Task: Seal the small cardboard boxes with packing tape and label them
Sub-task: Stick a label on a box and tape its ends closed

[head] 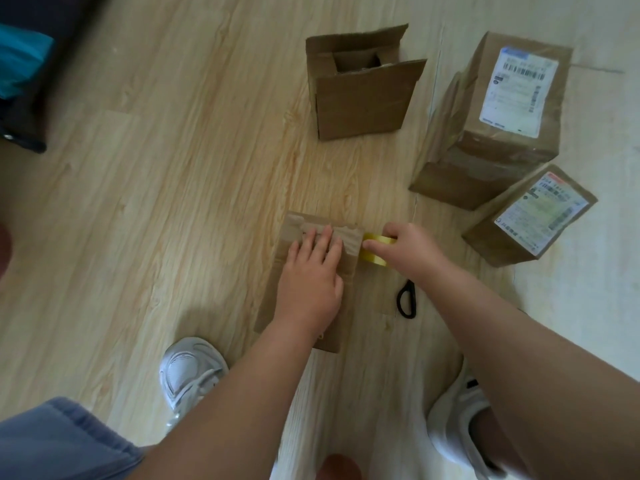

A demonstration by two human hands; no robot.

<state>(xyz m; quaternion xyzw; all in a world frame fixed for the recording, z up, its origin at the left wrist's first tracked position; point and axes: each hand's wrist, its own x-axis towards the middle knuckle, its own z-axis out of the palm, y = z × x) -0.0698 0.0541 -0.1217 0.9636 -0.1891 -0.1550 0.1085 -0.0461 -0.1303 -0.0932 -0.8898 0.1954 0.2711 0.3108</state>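
Light wood-grain floor (173,202) fills the view, and its widest stretch lies to the left of the boxes, bounded at the upper left corner by dark furniture (34,64). At the right a tall box (502,109) carrying a white label is seen, and its lower edge stands just beside a small labelled box (530,216) near the right border. An open box (363,102) with its flaps raised is set at top centre, well apart from the near box (349,233), with a strip of floor between them. The near box is placed at centre, between two white shoes (188,372). Its top is pressed by the left hand (310,278), laid flat with straight fingers close to the far edge. Just off its right edge the right hand (405,251) is curled round a yellow tape roll (374,258), which is held against that edge. Black scissors (407,299) are partly hidden under the right forearm, lying on the floor just right of the near box.
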